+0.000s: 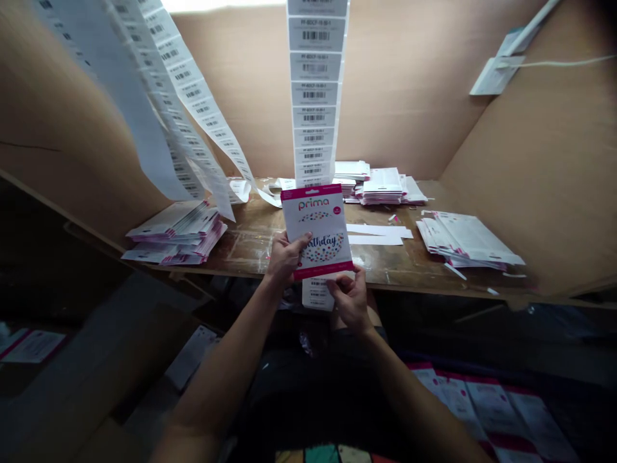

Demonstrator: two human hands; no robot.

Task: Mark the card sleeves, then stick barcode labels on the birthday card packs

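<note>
My left hand [285, 257] grips a white and magenta packet [318, 222] by its left side, thumb across the front. The packet is upright, with "prima" and a dotted birthday design facing me. At its lower right corner, my right hand [354, 299] is closed, fingers curled and thumb bent in; whatever it pinches is too small to make out. A long strip of barcode labels [315, 96] hangs from above, passes behind the packet and shows again below it, beside my right thumb.
More label strips [193, 96] hang at the left. Packet stacks stand at the table's left [178, 231], back [383, 186] and right [467, 238]. White paper strips [376, 235] lie on the wooden table [250, 244]. Brown board walls [395, 83] surround it. More packets [482, 399] lie low at the right.
</note>
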